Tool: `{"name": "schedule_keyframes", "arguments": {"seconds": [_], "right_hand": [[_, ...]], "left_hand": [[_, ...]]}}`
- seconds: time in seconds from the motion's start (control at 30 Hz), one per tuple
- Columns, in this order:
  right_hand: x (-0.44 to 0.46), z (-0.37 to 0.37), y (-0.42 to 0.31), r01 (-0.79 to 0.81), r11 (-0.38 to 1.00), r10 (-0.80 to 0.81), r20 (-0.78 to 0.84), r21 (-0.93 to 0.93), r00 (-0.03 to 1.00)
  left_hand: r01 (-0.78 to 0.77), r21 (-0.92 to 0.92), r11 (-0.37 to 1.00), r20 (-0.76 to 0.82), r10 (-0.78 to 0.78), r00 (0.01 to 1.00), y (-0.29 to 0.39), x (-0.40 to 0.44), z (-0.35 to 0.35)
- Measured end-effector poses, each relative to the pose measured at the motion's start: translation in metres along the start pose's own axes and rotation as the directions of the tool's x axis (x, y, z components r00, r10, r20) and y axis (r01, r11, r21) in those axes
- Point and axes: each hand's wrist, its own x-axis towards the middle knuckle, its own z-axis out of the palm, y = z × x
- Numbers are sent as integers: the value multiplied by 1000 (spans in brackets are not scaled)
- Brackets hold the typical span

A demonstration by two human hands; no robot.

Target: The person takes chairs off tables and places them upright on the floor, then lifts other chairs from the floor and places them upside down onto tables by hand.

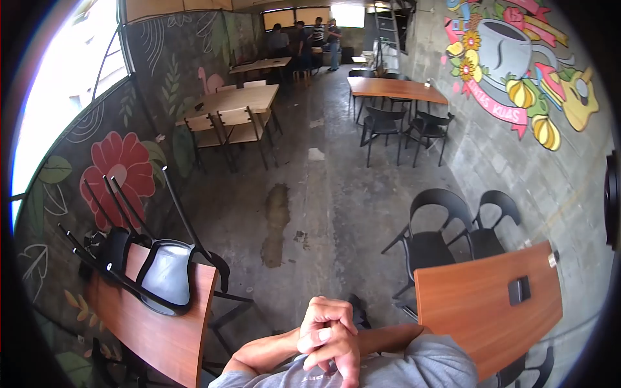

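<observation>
Hands (330, 333) clasp each other; the nearby table's (479, 291) long axis points toward the right-hand wall (563, 187).

Left of the clasped bare hands (328, 339), the tall slanted window (61, 84) is blown out by daylight; ahead, the grey concrete floor (343, 213) is dimly lit, and outer edges are bowed.

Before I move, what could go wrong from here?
The upturned black chairs on the reddish-brown wooden table to the left might slide or tip if an arm brushes their raised legs. The long dark patch on the grey concrete floor ahead could be slippery or uneven; I can't tell if it is wet. With the bare hands clasped together, a stumble might be harder to catch.
</observation>
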Motion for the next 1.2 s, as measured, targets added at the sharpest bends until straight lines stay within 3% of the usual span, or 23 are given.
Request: {"name": "schedule_keyframes", "arguments": {"seconds": [0.03, 0.07, 0.13, 0.2, 0.23, 0.27, 0.37, 0.4, 0.47, 0.53, 0.57, 0.6, 0.67, 0.7, 0.73, 0.83, 0.9, 0.93, 1.0, 1.07, 1.1, 1.13, 1.2], "right_hand": [[-2, -19, 5, -10, 1000, 10, -16, 14, 1000], [-4, -46, 5, -220, 975, 219, 91, 4, 972], [2, -100, -1, -606, 788, 610, 280, -109, 741], [29, -143, 29, -670, 709, 674, 489, -220, 553], [26, -152, 51, -621, 739, 669, 391, -262, 632], [36, -169, 67, -783, 597, 751, 464, -174, 470], [19, -212, 84, -951, 176, 977, 165, -252, 137], [13, -224, 94, -958, 34, 999, 50, -285, 21], [5, -253, 117, -816, -96, 966, 144, -571, -214], [-30, -263, 134, -860, 42, 970, 227, -508, -87], [-33, -253, 150, -955, 31, 982, 188, -294, -26], [-66, -259, 151, -959, -2, 977, 203, -284, -62], [-147, -281, 144, -892, 200, 972, 197, -406, 128], [-115, -297, 190, -979, 1, 879, 466, -204, -96], [-120, -293, 233, -977, -38, 856, 498, -209, -140], [-124, -272, 302, -789, 257, 864, 498, -557, -71], [-130, -254, 345, -740, 390, 816, 579, -548, 2], [-132, -242, 364, -743, 408, 795, 606, -531, 4], [-142, -217, 400, -808, 271, 739, 651, -523, -173], [-164, -183, 442, -797, 524, 579, 812, -302, 73], [-167, -163, 459, -847, 449, 613, 788, -284, 61], [-178, -151, 471, -855, 420, 612, 791, -305, 18], [-187, -134, 498, -824, 136, 535, 741, -550, -406]], "left_hand": [[-11, 17, 1000, -6, 11, 1000, -10, 11, -7], [-27, 36, 999, -2, 27, 1000, -21, 25, -16], [26, 114, 993, 4, -26, 1000, -33, 60, -36], [27, 158, 987, -31, -23, 999, -50, 89, -60], [60, 148, 987, -119, -43, 992, -63, 94, -73], [64, 214, 975, -242, -10, 970, -72, 103, -83], [77, 466, 881, -456, 164, 875, -88, 106, -108], [57, 253, 966, -569, 101, 816, -95, 104, -108], [20, 86, 996, -628, 39, 777, -105, 109, -117], [156, -15, 988, -618, -132, 775, -102, 123, -133], [144, -67, 987, -611, -155, 776, -106, 129, -144], [125, -113, 986, -602, -168, 781, -110, 133, -157], [44, -90, 995, -564, -87, 821, -119, 132, -191], [87, -90, 992, -519, -122, 846, -121, 134, -215], [119, -95, 988, -497, -151, 855, -117, 127, -254], [-61, 90, 994, -452, 95, 887, -114, 127, -320], [-99, 202, 974, -379, 171, 909, -93, 126, -363], [-65, 297, 953, -455, 201, 867, -77, 133, -373], [-112, 489, 865, -396, 335, 855, -64, 111, -407], [-68, 561, 825, -524, 417, 742, -44, 92, -430], [116, 604, 788, -633, 387, 671, -32, 77, -433], [208, 623, 754, -740, 482, 468, -35, 61, -433], [570, 643, 511, -691, 707, 146, -27, 22, -437]]}}
